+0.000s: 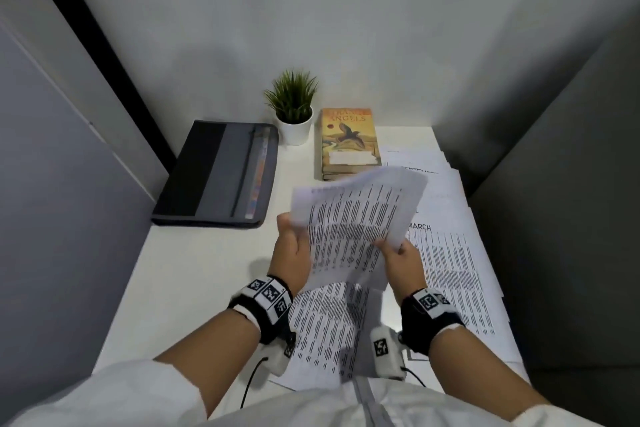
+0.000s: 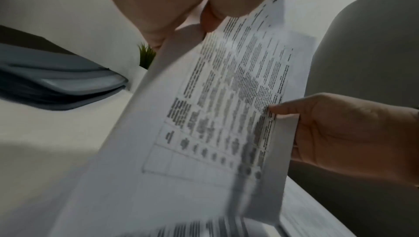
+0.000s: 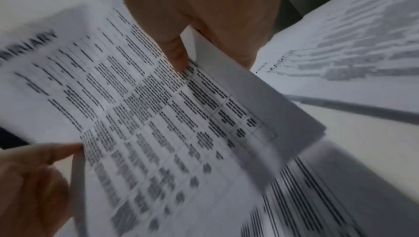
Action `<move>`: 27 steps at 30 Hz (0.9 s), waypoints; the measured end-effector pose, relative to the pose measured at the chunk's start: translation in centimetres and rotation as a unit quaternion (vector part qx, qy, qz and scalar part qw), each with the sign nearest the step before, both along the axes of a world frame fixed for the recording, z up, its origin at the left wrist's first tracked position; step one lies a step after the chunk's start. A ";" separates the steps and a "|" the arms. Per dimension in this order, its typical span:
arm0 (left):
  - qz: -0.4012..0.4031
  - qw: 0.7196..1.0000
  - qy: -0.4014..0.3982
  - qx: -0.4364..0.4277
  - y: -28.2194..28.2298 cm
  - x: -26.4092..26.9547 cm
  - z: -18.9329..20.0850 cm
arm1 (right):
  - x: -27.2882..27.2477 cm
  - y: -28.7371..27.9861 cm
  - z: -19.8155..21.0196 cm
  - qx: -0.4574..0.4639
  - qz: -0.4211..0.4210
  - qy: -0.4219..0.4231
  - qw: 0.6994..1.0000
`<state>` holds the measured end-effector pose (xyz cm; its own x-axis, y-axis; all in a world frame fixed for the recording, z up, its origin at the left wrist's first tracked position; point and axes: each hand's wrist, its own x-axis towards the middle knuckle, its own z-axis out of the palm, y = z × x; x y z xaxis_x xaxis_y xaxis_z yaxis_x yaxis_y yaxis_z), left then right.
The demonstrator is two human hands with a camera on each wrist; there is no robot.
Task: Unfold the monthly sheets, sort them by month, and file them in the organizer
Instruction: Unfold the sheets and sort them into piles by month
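I hold one creased printed sheet (image 1: 356, 215) up over the desk with both hands. My left hand (image 1: 292, 230) pinches its left edge, thumb on the printed face. My right hand (image 1: 393, 246) pinches the right edge. In the right wrist view the sheet (image 3: 136, 106) shows a blurred heading ending in "UARY", and my right hand (image 3: 187, 54) grips it beside a flap still bent over. In the left wrist view my left hand (image 2: 204, 18) holds the sheet (image 2: 215, 115) from above. The dark grey organizer (image 1: 221, 173) lies closed at the desk's left.
A flat sheet headed MARCH (image 1: 446, 263) tops several sheets spread along the right side of the desk. Another printed sheet (image 1: 329, 326) lies under my wrists. A potted plant (image 1: 294, 111) and a book (image 1: 348, 142) stand at the back. Grey partitions wall in the desk.
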<state>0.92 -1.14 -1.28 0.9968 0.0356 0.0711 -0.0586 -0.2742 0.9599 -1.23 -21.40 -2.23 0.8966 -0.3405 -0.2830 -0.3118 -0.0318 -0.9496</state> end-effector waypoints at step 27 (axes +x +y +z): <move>-0.069 0.902 0.322 0.278 2.3 2.7 -8.1 | -2.7 -14.9 -2.9 -0.382 -0.060 0.324 0.863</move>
<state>3.65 1.13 -9.38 0.8301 0.0445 -0.5559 0.3915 -0.7564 0.5240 -3.94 -36.33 -5.12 0.5793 -0.7296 -0.3636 -0.8146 -0.5020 -0.2905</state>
